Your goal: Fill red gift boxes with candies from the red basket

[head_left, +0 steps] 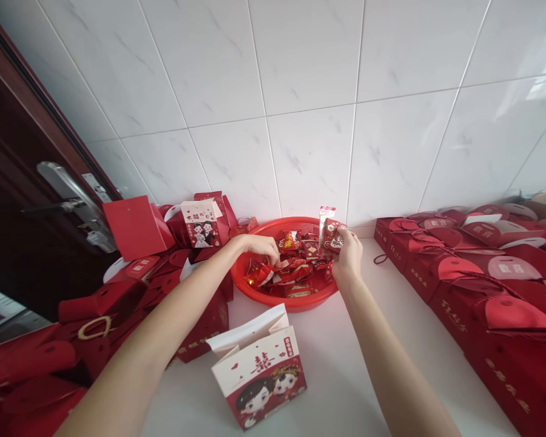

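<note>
At red basket (295,303), right hand (349,258) holding packets (332,235)

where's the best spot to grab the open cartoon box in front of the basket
I'd pinch the cartoon box low across its narrow sides, from left and right: it stands upright on the white surface, and its raised top flaps look thin and likely to bend.

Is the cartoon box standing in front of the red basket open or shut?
The cartoon box is open: its top edges stand apart, leaving a gap. Its contents, I cannot tell.
</note>
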`<state>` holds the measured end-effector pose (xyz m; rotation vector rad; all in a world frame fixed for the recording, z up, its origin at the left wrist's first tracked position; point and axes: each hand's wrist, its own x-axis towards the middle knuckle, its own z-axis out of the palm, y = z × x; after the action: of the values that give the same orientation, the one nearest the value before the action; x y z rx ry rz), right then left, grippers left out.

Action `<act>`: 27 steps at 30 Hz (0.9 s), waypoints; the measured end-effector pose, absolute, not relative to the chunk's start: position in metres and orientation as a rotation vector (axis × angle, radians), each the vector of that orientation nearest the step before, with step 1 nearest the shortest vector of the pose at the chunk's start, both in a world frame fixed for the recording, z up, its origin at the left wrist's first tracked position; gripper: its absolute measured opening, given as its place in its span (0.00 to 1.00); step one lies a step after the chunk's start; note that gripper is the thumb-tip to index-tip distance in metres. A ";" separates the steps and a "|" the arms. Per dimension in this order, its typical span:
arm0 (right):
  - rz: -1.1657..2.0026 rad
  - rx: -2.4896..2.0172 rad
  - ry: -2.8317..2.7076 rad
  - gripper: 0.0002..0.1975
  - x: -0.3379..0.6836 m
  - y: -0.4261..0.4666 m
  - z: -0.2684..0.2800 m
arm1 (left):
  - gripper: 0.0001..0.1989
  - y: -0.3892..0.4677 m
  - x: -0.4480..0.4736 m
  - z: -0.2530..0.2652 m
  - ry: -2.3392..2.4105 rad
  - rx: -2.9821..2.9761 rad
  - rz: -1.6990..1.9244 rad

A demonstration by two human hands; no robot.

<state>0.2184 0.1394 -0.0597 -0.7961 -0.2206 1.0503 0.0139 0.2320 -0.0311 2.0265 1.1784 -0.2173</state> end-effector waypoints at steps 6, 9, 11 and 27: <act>1.062 -0.827 -0.232 0.06 0.218 0.138 -0.059 | 0.16 0.228 0.021 -0.043 1.422 1.942 -0.289; 1.058 -0.818 -0.224 0.06 0.218 0.138 -0.058 | 0.12 0.235 0.029 -0.053 1.489 2.105 -0.283; 1.051 -0.814 -0.218 0.06 0.217 0.138 -0.058 | 0.19 0.242 0.033 -0.057 1.488 2.189 -0.249; 1.052 -0.812 -0.230 0.07 0.218 0.140 -0.061 | 0.44 0.247 0.018 -0.061 1.483 2.475 0.026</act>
<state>0.2176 0.1400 -0.0610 -0.8124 -0.2305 1.0523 0.0181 0.2470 -0.0613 2.4750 1.4834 0.0264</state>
